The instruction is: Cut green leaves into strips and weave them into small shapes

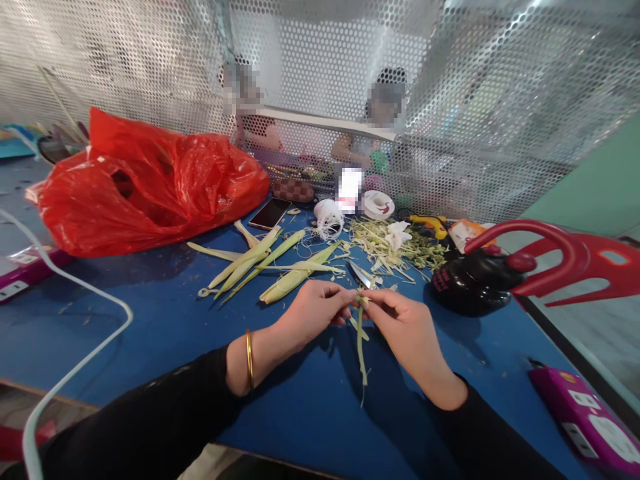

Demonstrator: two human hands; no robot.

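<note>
My left hand point(320, 307) and my right hand point(404, 333) meet over the front middle of the table, fingertips pinched together. Between them they grip a pale green corn husk strip point(361, 347), whose long thin end hangs down toward the table. The fingers partly hide its upper end. Just beyond the fingertips lie scissors point(361, 273) with their blades showing. To the left, a bundled corn husk point(287, 283) and several loose husk leaves point(245, 263) lie on the blue tabletop. A heap of shredded husk scraps point(380, 243) spreads behind my right hand.
A big red plastic bag point(150, 180) fills the back left. A dark phone point(271, 213), white string point(329, 219) and a tape roll point(378, 205) sit behind. On the right stands a black kettle point(470, 280); purple power strips point(583, 413) and a white cable point(85, 290) flank the table.
</note>
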